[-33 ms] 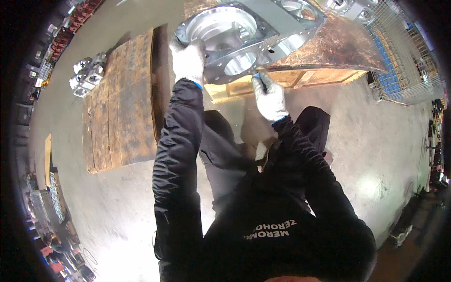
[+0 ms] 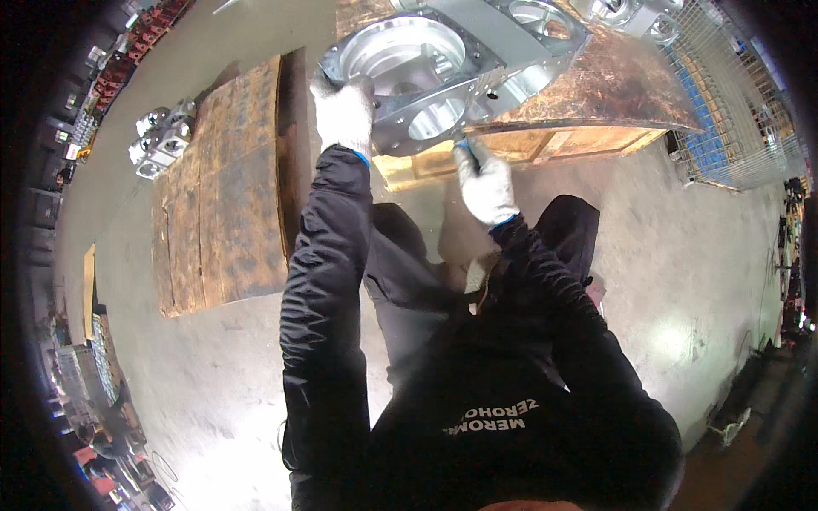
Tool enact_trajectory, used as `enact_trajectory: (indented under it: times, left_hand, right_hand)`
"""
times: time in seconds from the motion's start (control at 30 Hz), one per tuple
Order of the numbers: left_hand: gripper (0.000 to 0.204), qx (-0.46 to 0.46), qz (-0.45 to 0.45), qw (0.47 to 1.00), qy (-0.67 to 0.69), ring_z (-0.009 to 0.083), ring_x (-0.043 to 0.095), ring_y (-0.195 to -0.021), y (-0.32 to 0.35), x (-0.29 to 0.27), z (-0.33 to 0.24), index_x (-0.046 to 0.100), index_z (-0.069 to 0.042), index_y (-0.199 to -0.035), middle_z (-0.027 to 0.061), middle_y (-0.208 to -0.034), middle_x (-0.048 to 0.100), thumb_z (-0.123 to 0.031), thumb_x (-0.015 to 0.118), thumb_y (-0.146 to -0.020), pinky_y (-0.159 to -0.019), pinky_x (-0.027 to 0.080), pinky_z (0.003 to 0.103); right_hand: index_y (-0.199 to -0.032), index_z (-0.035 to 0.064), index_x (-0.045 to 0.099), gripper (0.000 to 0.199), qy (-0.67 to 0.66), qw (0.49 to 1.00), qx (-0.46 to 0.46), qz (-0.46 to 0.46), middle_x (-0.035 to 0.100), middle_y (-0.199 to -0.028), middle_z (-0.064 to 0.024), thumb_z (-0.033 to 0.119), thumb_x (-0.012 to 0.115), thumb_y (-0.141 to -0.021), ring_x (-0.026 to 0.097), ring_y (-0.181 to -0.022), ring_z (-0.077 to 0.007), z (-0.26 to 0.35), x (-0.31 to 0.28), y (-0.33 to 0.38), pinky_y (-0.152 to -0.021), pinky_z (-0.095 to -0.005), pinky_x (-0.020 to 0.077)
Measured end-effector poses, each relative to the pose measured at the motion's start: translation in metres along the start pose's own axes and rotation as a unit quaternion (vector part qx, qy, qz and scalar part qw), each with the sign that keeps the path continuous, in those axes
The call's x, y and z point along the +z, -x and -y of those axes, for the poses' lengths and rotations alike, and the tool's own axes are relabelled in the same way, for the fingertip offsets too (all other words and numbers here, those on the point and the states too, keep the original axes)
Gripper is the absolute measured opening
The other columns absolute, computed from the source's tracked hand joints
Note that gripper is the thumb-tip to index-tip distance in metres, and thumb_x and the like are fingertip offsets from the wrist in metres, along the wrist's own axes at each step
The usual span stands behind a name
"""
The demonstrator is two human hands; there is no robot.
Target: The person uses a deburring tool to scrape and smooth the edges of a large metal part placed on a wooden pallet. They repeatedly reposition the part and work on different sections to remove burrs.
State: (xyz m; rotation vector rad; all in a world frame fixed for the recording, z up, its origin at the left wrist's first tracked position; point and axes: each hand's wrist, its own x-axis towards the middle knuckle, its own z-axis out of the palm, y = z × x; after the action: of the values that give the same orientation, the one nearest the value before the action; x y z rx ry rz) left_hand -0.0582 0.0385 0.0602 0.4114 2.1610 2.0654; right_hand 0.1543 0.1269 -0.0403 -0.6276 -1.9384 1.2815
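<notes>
Lying far left on the concrete floor (image 2: 213, 409), a cluster of small shiny metal parts (image 2: 160, 140), well apart from the work; next to it a worn wooden pallet (image 2: 223, 196), flat and bare on top. Gripping the near-left corner of the big machined aluminium housing (image 2: 443, 68), the gloved left hand (image 2: 343, 115), fingers curled over the rim beside the large round bore. Resting half on the rusty-brown board (image 2: 613, 85) of a second pallet, the housing, its near edge overhanging toward the body. Pinching a thin, dark tool-like item (image 2: 465, 146) against the housing's near face, the gloved right hand (image 2: 486, 183); what the item is, too small to tell. Likely trouble: housing tipping or sliding off the overhang if the left grip loosens, dropping toward the legs; gloves slipping on smooth metal; tool skidding off the face and scratching it. Far right, a wire mesh cage (image 2: 724, 111), out of reach
</notes>
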Motion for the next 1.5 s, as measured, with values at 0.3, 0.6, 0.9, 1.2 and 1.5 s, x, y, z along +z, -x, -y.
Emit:
enact_trajectory:
  times: [0.3,0.6,0.9,1.2,1.5]
  left_hand:
    - [0.076,-0.005,-0.010,0.999,0.045,0.0213,0.064,-0.091,0.003,0.004,-0.002,0.038,0.000,-0.150,0.0135,-0.117,0.063,-0.005,0.067,-0.080,-0.077,0.054,0.035]
    - [0.076,0.003,-0.033,0.999,-0.005,0.0279,0.072,-0.089,0.003,0.004,-0.009,0.044,0.005,-0.146,0.0226,-0.121,0.064,-0.009,0.063,-0.074,-0.080,0.058,0.038]
    - [0.081,0.001,-0.014,1.000,-0.016,0.0373,0.060,-0.126,0.007,0.006,-0.009,0.046,0.002,-0.147,0.0248,-0.137,0.060,-0.020,0.069,-0.073,-0.110,0.045,0.040]
    - [0.074,0.011,0.020,1.000,-0.011,0.0315,0.069,-0.108,-0.009,0.005,0.000,0.044,0.007,-0.143,0.0254,-0.124,0.065,-0.014,0.071,-0.077,-0.095,0.054,0.038]
    - [0.048,0.083,0.003,0.996,-0.023,0.0215,0.065,-0.084,-0.039,-0.005,0.037,0.059,0.005,-0.120,0.0109,-0.104,0.068,-0.005,0.076,-0.076,-0.075,0.053,0.036]
  right_hand:
    - [-0.108,0.0005,0.068,0.033,0.033,0.997,0.073,0.018,0.070,-0.093,-0.0217,0.031,0.056,-0.105,0.068,-0.088,-0.0357,0.055,0.053,0.027,-0.077,-0.0416,0.0539]
    - [-0.098,-0.0011,0.066,0.028,-0.089,0.969,0.199,0.117,0.068,-0.070,-0.0134,0.026,0.060,-0.102,0.070,-0.058,-0.0224,0.129,0.040,0.014,-0.056,-0.0376,0.0563]
    - [-0.103,-0.0020,0.068,0.031,0.097,0.967,0.133,0.193,0.070,-0.081,-0.0131,0.029,0.065,-0.098,0.069,-0.069,-0.0242,0.133,0.011,-0.033,-0.066,-0.0379,0.0579]
    - [-0.107,0.0026,0.076,0.030,0.278,0.911,0.027,0.303,0.073,-0.080,-0.0059,0.028,0.059,-0.104,0.067,-0.063,-0.0146,0.173,-0.053,-0.088,-0.060,-0.0298,0.0551]
    - [-0.119,0.0070,0.075,0.028,0.326,0.853,-0.102,0.395,0.077,-0.105,-0.0118,0.018,0.060,-0.099,0.072,-0.090,-0.0166,0.150,-0.099,-0.122,-0.081,-0.0329,0.0553]
